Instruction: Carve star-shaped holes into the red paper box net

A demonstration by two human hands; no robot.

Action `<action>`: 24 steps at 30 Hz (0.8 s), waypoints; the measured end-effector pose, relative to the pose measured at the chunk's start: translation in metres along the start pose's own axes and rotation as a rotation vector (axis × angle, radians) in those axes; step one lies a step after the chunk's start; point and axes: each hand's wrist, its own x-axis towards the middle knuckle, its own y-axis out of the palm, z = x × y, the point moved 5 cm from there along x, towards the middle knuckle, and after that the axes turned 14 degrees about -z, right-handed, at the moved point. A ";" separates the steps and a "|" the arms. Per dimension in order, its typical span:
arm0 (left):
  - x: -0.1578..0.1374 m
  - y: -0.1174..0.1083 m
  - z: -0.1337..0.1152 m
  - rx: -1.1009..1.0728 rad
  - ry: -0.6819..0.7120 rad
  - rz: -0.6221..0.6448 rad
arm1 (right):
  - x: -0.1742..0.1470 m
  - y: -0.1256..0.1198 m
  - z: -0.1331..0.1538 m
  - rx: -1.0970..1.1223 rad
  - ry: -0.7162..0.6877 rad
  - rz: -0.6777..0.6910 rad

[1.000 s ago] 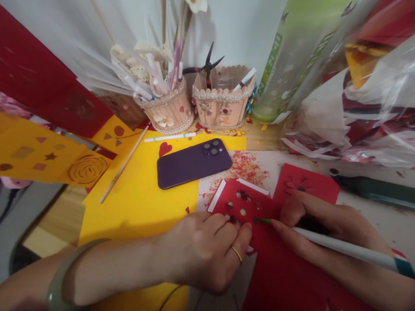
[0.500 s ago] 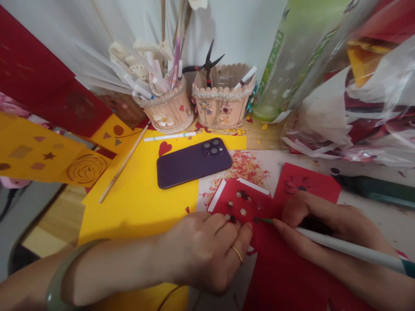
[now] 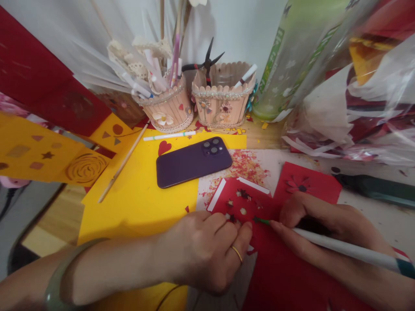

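My right hand is closed around a white felt-tip pen with a green tip and a dark green end. The tip touches a red paper piece, beside small star-like and round cut-outs. White strips line two of this paper's edges. My left hand, wearing a ring, has its fingers curled down on the near left edge of the same paper. Its fingertips are partly hidden, but they press or pinch the paper there. Another red paper with a cut flower lies just beyond my right hand.
A dark purple phone lies on yellow paper, near a thin wooden stick and a white pen. Behind stand two craft-stick holders, one with pliers. Paper crumbs are scattered ahead. A dark tool lies right.
My right hand and the pen have shifted very slightly left, the tip staying by the same cut-out. My left hand stays in place.
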 end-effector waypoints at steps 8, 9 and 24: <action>-0.001 0.000 0.000 0.012 -0.012 -0.015 | 0.003 0.001 0.001 -0.027 -0.010 -0.015; -0.001 0.000 0.000 0.011 -0.011 -0.007 | 0.003 0.000 0.002 -0.028 -0.014 -0.017; -0.001 0.000 0.000 0.010 0.001 0.003 | 0.003 0.002 0.001 0.024 0.046 0.019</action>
